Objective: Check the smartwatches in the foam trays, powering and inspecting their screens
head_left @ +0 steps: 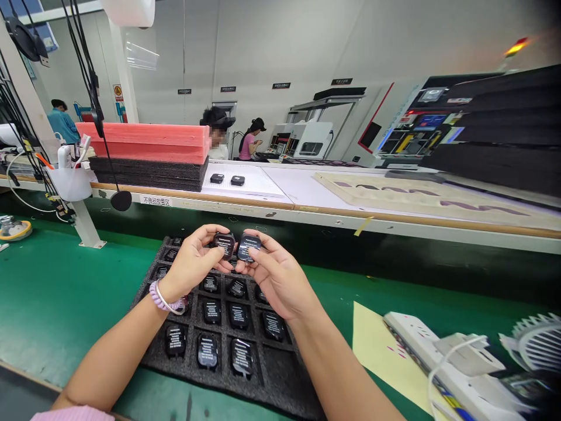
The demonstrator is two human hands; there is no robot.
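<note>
My left hand (195,260) pinches a small black rounded-square device (224,244) with lines of pale print on its face. Close beside it, my right hand (278,272) grips a second black device (249,247) of the same look, its face catching the light. Both are held up side by side above a black foam tray (193,374). Several like devices, such as a printed black one (207,349), lie in the tray's square pockets. One pocket at the near right holds nothing. My hands and forearms hide part of the tray.
A white power strip (421,339) with plugs and a yellow sheet (366,333) lie at right, by a small fan (537,342). Along the back runs a shelf (280,213) bearing pink foam (144,143) and two black devices. Cables hang at left. Other people work beyond.
</note>
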